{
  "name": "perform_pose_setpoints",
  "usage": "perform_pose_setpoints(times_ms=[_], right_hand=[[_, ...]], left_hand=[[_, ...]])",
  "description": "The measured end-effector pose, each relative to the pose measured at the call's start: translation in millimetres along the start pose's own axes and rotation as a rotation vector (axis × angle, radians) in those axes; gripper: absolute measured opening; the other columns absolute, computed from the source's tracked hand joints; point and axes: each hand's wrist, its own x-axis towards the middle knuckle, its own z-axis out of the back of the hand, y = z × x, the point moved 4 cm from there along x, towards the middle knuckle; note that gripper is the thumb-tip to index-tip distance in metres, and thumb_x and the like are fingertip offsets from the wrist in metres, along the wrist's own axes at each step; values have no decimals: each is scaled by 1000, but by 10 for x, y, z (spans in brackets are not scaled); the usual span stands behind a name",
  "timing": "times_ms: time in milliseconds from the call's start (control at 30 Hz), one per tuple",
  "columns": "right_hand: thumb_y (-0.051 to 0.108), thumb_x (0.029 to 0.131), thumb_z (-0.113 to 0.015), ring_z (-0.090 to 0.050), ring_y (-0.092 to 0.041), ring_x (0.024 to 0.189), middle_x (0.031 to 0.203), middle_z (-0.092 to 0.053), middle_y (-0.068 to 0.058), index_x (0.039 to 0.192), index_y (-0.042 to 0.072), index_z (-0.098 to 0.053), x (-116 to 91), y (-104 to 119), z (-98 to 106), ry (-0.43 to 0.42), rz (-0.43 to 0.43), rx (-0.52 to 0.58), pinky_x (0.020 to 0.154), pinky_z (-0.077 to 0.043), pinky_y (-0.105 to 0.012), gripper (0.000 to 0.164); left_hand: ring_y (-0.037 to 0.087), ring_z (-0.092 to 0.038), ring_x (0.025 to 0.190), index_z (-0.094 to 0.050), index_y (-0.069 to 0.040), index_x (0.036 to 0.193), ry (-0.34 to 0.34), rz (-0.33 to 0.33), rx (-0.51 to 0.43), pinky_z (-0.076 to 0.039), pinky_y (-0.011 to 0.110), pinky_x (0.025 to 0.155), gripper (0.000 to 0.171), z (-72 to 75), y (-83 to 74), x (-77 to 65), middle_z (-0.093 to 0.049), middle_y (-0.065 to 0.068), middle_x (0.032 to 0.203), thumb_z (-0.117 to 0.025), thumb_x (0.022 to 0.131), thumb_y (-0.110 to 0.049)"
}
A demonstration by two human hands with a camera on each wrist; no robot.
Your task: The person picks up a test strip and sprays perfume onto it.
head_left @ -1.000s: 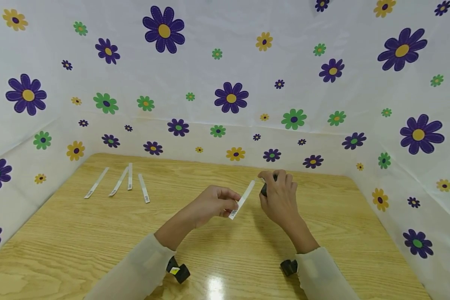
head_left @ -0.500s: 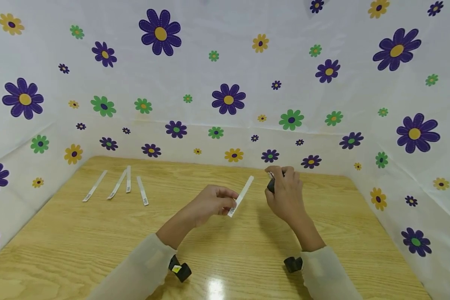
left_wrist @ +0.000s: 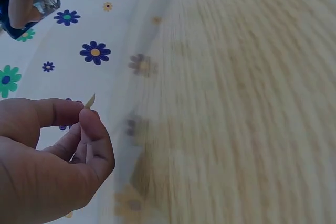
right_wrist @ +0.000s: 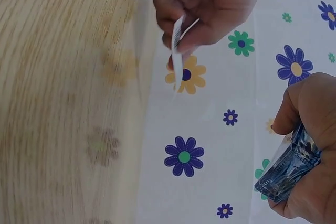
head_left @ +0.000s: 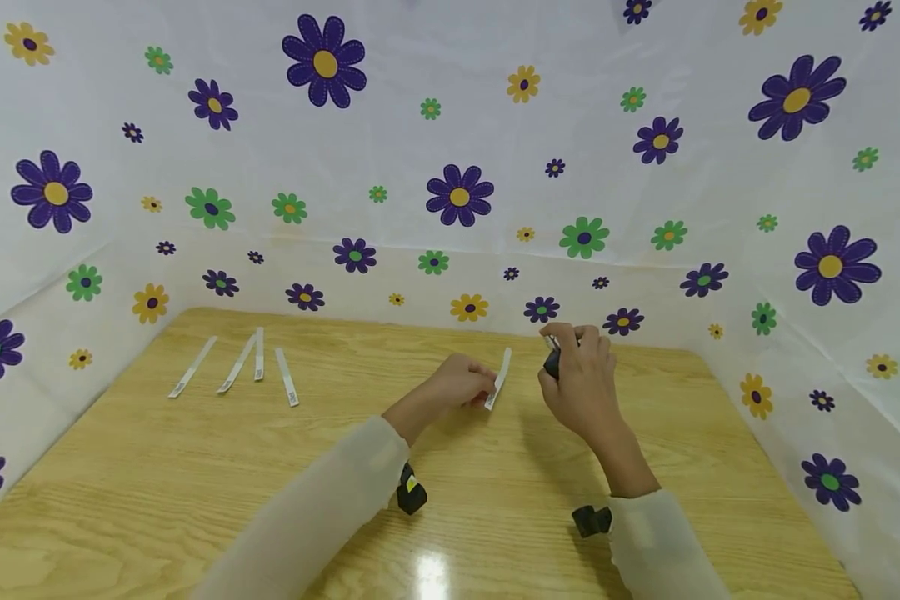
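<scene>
My left hand [head_left: 456,385] pinches a thin white paper strip [head_left: 500,377] near its printed end, and the strip's free end points away and up. In the left wrist view only a sliver of the strip [left_wrist: 91,101] shows between thumb and finger. To the right, my right hand [head_left: 583,382] grips a dark-blue faceted glass bottle [right_wrist: 292,168] that looks like a perfume bottle. Its index finger lies at the bottle's top, by a small silvery part. The bottle is apart from the strip, and the fingers cover much of it.
Several similar white strips [head_left: 287,379] with printed ends lie on the wooden table [head_left: 195,467] at the back left. A white flower-print cloth [head_left: 390,150] stands behind the table and along both sides. Black wrist cameras [head_left: 592,522] hang at the sleeves.
My left hand has moved forward and to the right with the strip, which stands steeper now. My right hand has shifted slightly right with the bottle. The strips on the table lie unmoved.
</scene>
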Motion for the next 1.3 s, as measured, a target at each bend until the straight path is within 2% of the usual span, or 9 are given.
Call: perform_pose_setpoints(times_ms=[100, 200, 333, 533, 867, 1033, 1167, 1300], right_hand=[[1, 85, -66, -43, -50, 105, 121, -44, -32, 133, 20, -43, 15, -11, 16, 0, 2, -1, 79, -37, -59, 57], [1, 85, -66, -43, -49, 106, 121, -44, -31, 133, 20, -42, 23, -13, 20, 8, -1, 1, 79, -37, -59, 57], [1, 85, -66, -43, -49, 106, 122, -44, -31, 133, 20, -42, 31, -4, 29, 10, 0, 12, 80, -37, -59, 57], [1, 85, -65, -42, -48, 102, 121, -43, -31, 134, 20, -41, 57, 2, 50, 5, 2, 23, 80, -36, -59, 58], [1, 86, -65, -42, -48, 103, 122, -43, -31, 134, 19, -43, 67, -12, 76, 18, -8, 25, 83, -37, -61, 56], [2, 86, -64, -42, -48, 104, 123, -43, -31, 134, 19, -43, 55, -21, 93, 34, -13, 15, 83, -37, -61, 55], [2, 86, -64, -42, -48, 103, 123, -43, -32, 135, 19, -43, 50, -25, 98, 40, -15, 9, 82, -37, -61, 56], [2, 86, -64, -43, -49, 103, 123, -44, -32, 134, 20, -44, 32, -16, 74, 53, -18, 10, 81, -38, -61, 55]], left_hand=[[13, -57, 66, -72, 1, 122, -36, 23, -16, -49, 24, 59, 28, -78, -8, 146, -70, 9, 105, -65, 96, -3], [13, -58, 65, -71, 2, 123, -78, 48, -16, -51, 22, 59, 30, -140, -36, 246, -69, 11, 99, -64, 95, 0], [13, -59, 63, -74, 2, 117, -120, 63, 47, -53, 22, 57, 25, -179, -66, 334, -70, 10, 93, -66, 93, 2], [13, -61, 59, -75, 4, 110, -143, 76, 127, -56, 23, 57, 18, -169, -111, 403, -71, 11, 86, -70, 92, 5], [14, -61, 54, -76, 4, 101, -140, 106, 193, -55, 23, 52, 12, -170, -128, 458, -68, 11, 80, -71, 90, 7], [14, -59, 54, -75, 4, 102, -118, 116, 252, -53, 24, 53, 13, -135, -149, 430, -69, 12, 87, -68, 92, 7], [15, -60, 62, -73, 6, 114, -101, 91, 262, -53, 26, 57, 24, -50, -169, 369, -70, 13, 99, -67, 91, 7], [18, -66, 73, -71, 6, 119, -64, 51, 271, -58, 29, 69, 27, 71, -122, 303, -72, 14, 103, -70, 92, 2]])
